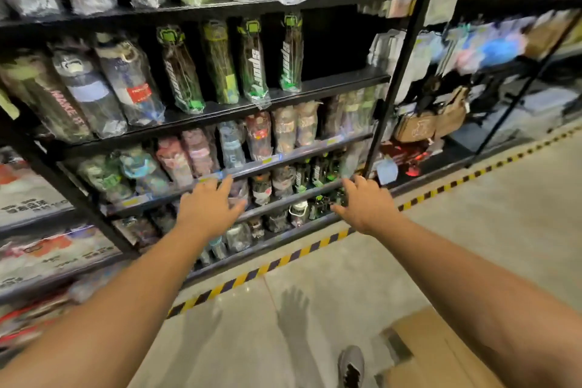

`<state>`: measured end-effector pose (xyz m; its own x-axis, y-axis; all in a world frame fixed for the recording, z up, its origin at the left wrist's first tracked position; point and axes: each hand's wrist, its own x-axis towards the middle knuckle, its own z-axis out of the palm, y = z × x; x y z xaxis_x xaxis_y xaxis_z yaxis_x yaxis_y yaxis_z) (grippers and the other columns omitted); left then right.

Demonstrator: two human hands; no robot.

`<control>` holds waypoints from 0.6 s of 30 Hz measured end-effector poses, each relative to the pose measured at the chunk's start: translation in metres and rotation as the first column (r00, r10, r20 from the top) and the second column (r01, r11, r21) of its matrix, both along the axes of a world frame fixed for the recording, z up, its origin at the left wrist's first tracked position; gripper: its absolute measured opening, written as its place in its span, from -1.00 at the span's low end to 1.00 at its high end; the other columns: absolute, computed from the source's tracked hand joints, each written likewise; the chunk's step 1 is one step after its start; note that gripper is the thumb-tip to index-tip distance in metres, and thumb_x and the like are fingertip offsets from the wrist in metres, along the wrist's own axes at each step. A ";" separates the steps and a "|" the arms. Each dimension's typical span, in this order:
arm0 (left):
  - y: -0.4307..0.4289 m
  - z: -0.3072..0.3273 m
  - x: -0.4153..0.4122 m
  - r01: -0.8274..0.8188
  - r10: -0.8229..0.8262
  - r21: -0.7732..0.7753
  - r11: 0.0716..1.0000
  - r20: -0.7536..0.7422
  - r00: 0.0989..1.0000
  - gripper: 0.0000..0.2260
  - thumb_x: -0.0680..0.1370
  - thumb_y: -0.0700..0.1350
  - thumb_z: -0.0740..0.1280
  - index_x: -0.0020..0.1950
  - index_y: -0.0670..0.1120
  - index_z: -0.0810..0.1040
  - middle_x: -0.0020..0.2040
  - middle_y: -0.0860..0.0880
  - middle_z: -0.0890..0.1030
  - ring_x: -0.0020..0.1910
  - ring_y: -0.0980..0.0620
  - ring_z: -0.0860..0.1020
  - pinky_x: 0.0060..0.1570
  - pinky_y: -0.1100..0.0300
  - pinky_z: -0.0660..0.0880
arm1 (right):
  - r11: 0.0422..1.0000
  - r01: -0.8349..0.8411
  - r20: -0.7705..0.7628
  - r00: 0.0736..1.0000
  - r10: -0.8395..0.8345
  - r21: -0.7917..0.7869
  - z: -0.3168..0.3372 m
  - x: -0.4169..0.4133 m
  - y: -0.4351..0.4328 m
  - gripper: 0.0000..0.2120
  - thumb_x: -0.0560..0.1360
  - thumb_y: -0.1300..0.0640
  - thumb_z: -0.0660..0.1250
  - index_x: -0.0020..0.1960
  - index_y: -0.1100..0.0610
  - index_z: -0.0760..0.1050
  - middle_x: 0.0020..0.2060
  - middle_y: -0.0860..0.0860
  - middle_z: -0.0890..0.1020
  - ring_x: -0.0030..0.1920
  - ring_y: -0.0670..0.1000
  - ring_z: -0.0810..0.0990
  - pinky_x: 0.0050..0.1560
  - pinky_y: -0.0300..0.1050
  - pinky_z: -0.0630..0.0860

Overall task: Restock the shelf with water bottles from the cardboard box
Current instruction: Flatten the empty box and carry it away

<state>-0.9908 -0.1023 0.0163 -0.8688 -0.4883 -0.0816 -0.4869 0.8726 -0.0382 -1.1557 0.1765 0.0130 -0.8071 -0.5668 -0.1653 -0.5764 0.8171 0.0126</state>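
Observation:
A black metal shelf unit (330, 80) fills the upper view, its levels packed with water bottles in clear plastic wrap. Green-capped "sport" bottles (255, 66) stand on the second level, with a dark gap to their right. My left hand (209, 206) and my right hand (367, 203) are both stretched out, fingers spread, in front of the lower levels and hold nothing. A corner of the cardboard box (441, 353) lies on the floor at the bottom right, under my right forearm. Its inside is hidden.
Yellow-and-black hazard tape (283, 260) runs along the floor at the shelf's base. A grey shoe (351, 365) stands beside the box. A second shelf unit (491, 72) with bags and packets stands to the right. Pale floor stretches between the shelves and the box.

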 end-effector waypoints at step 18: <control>0.402 -0.134 -0.053 0.588 -0.589 0.058 0.807 0.171 0.790 -0.35 0.63 0.31 0.01 0.64 0.02 0.04 0.55 -0.11 0.29 0.46 -0.16 0.34 0.32 -0.09 0.39 | 0.839 0.495 0.262 0.798 -0.542 0.226 -0.159 0.152 0.429 -0.36 0.63 -0.23 0.03 0.59 0.10 0.11 0.54 0.19 0.22 0.46 0.26 0.29 0.37 0.18 0.35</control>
<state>-1.0438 0.2995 -0.1174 -0.9598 0.1132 -0.2570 0.1353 0.9883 -0.0701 -1.0040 0.6057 -0.1457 -0.8686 -0.0293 -0.4947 -0.0597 0.9972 0.0458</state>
